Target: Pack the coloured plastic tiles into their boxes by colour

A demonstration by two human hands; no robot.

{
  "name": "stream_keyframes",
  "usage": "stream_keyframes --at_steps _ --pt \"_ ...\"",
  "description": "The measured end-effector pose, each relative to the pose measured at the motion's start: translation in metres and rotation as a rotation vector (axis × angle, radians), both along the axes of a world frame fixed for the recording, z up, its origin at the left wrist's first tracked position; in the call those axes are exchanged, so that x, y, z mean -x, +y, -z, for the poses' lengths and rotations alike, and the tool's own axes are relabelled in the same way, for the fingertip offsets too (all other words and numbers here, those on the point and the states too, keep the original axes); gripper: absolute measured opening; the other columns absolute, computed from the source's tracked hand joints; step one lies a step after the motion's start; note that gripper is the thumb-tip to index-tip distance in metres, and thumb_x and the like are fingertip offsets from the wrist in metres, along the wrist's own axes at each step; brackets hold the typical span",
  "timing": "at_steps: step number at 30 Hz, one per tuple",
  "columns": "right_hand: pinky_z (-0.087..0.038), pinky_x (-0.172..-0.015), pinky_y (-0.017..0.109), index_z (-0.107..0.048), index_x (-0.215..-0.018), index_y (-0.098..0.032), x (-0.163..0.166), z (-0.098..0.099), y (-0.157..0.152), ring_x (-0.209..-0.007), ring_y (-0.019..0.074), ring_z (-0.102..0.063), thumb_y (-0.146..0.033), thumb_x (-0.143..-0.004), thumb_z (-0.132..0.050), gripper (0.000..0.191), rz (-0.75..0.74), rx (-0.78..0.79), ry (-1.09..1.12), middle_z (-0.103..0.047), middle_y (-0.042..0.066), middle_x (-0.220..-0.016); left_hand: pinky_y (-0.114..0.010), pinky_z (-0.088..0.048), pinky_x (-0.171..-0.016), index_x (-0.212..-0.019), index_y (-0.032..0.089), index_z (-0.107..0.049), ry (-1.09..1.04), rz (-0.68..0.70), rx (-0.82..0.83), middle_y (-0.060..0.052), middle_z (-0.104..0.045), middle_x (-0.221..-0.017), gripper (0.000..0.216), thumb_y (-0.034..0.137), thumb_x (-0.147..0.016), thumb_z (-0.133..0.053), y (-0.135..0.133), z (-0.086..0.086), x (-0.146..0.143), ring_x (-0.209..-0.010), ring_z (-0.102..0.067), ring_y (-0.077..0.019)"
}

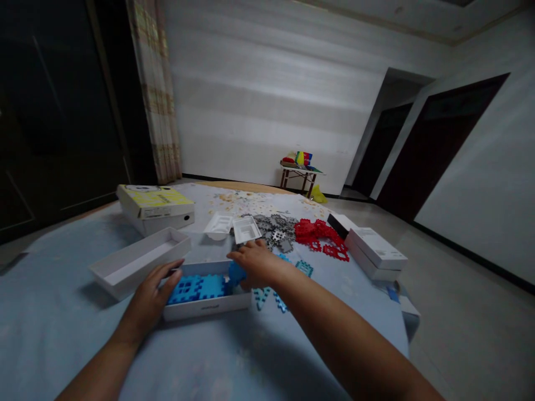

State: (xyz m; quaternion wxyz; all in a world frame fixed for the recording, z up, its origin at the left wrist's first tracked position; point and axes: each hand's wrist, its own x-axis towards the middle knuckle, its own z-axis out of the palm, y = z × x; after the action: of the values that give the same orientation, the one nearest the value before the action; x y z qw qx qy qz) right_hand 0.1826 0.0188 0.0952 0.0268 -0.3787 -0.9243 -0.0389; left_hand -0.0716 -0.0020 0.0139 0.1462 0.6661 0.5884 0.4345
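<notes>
A white open box (207, 309) stands in front of me on the cloth, with flat blue interlocking tiles (212, 286) lying in it. My left hand (151, 295) is at the box's left end, thumb and fingers around its edge. Over the box's right end, my right hand (256, 263) grips a darker blue interlocking tile (236, 273); part of the tile is hidden by the fingers. Beside the box, under my right forearm, lie several teal and light blue tiles (261, 298), partly covered by the arm.
Behind my right hand are a grey tile pile (284, 225) and a red tile pile (320, 231). White trays (219, 224) lie farther back. A long box lid (142, 259) and a yellow-white box (156, 206) are left. White boxes (376, 248) stand near the table's right edge.
</notes>
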Motion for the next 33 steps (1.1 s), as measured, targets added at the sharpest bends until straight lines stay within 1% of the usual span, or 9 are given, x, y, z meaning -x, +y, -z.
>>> stream_keyframes --at_steps 4,8,11,13,16,19,24,29,33 --pt "-0.033 -0.086 0.05 -0.05 -0.117 -0.023 0.009 0.011 0.008 -0.101 0.0326 -0.05 -0.04 -0.059 -0.07 0.064 -0.001 0.017 -0.093 -0.062 0.011 -0.104 -0.037 -0.033 -0.1 -0.111 0.018 -0.057 -0.026 0.03 0.001 -0.009 -0.058 -0.116 0.051 0.053 -0.078 -0.041 0.001 0.003 0.0 -0.112 -0.05 -0.0233" --pt "-0.034 -0.086 0.051 -0.049 -0.121 -0.022 0.006 0.016 0.009 -0.102 0.0338 -0.05 -0.043 -0.058 -0.072 0.07 0.032 0.085 -0.052 -0.061 0.013 -0.107 -0.039 -0.031 -0.101 -0.11 0.018 -0.057 -0.043 0.033 0.012 -0.009 -0.057 -0.117 0.05 0.053 -0.078 -0.041 0.0 0.003 -0.001 -0.115 -0.047 -0.0242" --pt "-0.034 -0.088 0.052 -0.047 -0.124 -0.021 -0.006 0.011 0.006 -0.107 0.0332 -0.048 -0.043 -0.059 -0.071 0.072 0.028 0.12 0.092 -0.057 0.013 -0.115 -0.039 -0.031 -0.101 -0.11 0.019 -0.057 -0.038 0.04 0.01 -0.009 -0.057 -0.118 0.049 0.053 -0.078 -0.04 0.0 0.003 -0.001 -0.115 -0.047 -0.0242" --pt "-0.034 -0.091 0.047 -0.046 -0.125 -0.022 -0.02 0.007 0.002 -0.111 0.0289 -0.047 -0.039 -0.065 -0.069 0.066 0.04 0.113 0.24 -0.055 0.011 -0.119 -0.038 -0.031 -0.101 -0.111 0.019 -0.057 -0.035 0.038 0.005 -0.008 -0.057 -0.118 0.049 0.053 -0.079 -0.04 0.001 0.003 0.0 -0.115 -0.047 -0.0238" --pt "-0.039 -0.09 0.037 -0.048 -0.123 -0.02 -0.044 0.007 -0.006 -0.105 0.0214 -0.053 -0.033 -0.073 -0.063 0.053 0.111 0.107 0.434 -0.06 0.008 -0.112 -0.036 -0.032 -0.101 -0.111 0.019 -0.057 -0.023 0.027 0.004 -0.008 -0.057 -0.118 0.05 0.053 -0.079 -0.04 0.002 0.005 0.001 -0.115 -0.047 -0.0231" --pt "-0.044 -0.084 0.032 -0.053 -0.118 -0.019 -0.067 0.016 -0.015 -0.095 0.0186 -0.058 -0.03 -0.074 -0.062 0.046 0.171 0.165 0.504 -0.064 0.006 -0.103 -0.035 -0.032 -0.101 -0.111 0.019 -0.057 -0.01 0.028 0.013 -0.008 -0.057 -0.118 0.05 0.052 -0.079 -0.04 0.003 0.006 0.002 -0.115 -0.047 -0.0223" --pt "-0.044 -0.085 0.033 -0.058 -0.112 -0.021 -0.098 0.03 -0.028 -0.095 0.0198 -0.058 -0.029 -0.071 -0.064 0.043 0.258 0.251 0.486 -0.064 0.006 -0.103 -0.035 -0.03 -0.102 -0.111 0.017 -0.056 0.008 0.008 0.034 -0.008 -0.056 -0.119 0.048 0.049 -0.08 -0.04 0.001 0.002 0.0 -0.115 -0.047 -0.0214" --pt "-0.039 -0.092 0.038 -0.054 -0.12 -0.026 -0.113 0.041 -0.04 -0.11 0.026 -0.048 -0.033 -0.058 -0.074 0.066 0.27 0.388 0.303 -0.057 0.006 -0.117 -0.034 -0.03 -0.102 -0.112 0.017 -0.056 0.02 -0.003 0.056 -0.007 -0.056 -0.121 0.048 0.048 -0.08 -0.04 0.0 0.0 0.0 -0.116 -0.046 -0.0215" --pt "-0.038 -0.091 0.041 -0.056 -0.117 -0.025 -0.115 0.047 -0.043 -0.109 0.0289 -0.046 -0.029 -0.056 -0.075 0.064 0.245 0.385 0.224 -0.058 0.007 -0.114 -0.036 -0.029 -0.103 -0.112 0.017 -0.056 0.017 -0.008 0.063 -0.008 -0.055 -0.121 0.05 0.05 -0.078 -0.04 0.001 0.0 0.001 -0.116 -0.045 -0.023"
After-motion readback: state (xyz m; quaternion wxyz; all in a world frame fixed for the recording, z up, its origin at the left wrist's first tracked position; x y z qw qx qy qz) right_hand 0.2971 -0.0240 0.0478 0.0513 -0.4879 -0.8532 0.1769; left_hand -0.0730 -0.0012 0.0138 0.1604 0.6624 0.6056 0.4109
